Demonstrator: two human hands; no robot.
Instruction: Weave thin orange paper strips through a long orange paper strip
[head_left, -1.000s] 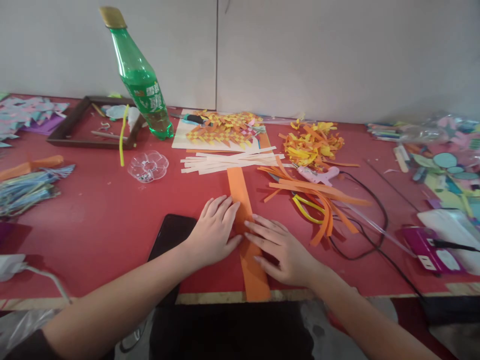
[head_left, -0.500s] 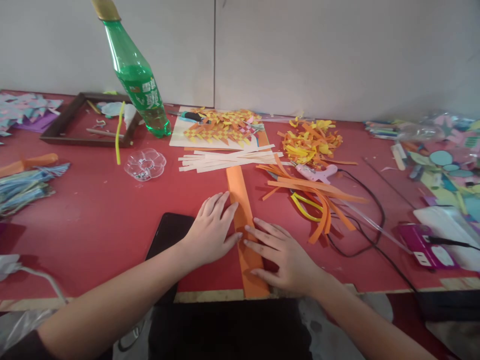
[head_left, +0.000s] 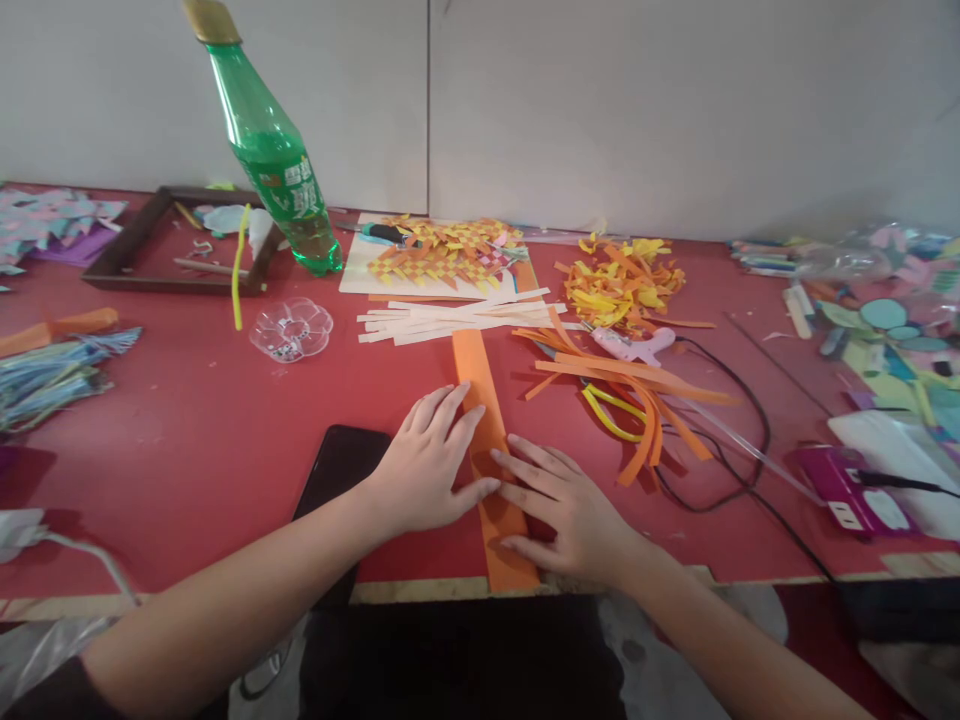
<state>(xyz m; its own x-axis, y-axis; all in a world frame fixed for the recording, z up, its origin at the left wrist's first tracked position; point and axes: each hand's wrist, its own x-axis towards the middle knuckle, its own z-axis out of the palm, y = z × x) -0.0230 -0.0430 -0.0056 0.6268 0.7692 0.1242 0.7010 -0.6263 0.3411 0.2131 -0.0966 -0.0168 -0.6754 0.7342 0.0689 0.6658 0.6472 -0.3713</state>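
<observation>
A long orange paper strip (head_left: 511, 565) lies on the red table, its near end at the table's front edge. My left hand (head_left: 427, 460) rests on its left side, fingers stretched out, with fingertips and thumb touching the paper. On the right side, my right hand (head_left: 566, 510) has its fingers spread, the tips lying on the strip. Nothing is grasped in either hand. Beneath my left forearm is a black phone (head_left: 341, 462), partly hidden. Beyond the strip's far end lie several thin white paper strips (head_left: 450, 318).
Right of the strip are loose orange strips (head_left: 645, 375), yellow-handled pliers (head_left: 611, 415) and a pink glue gun (head_left: 634, 345) with a black cord. A green bottle (head_left: 277, 170), clear flower-shaped dish (head_left: 291, 330) and dark wooden frame (head_left: 165, 288) stand left. A magenta power adapter (head_left: 847, 495) sits right.
My left hand has shifted slightly right, so its fingers and thumb reach farther onto the orange paper strip. The right hand has hardly moved.
</observation>
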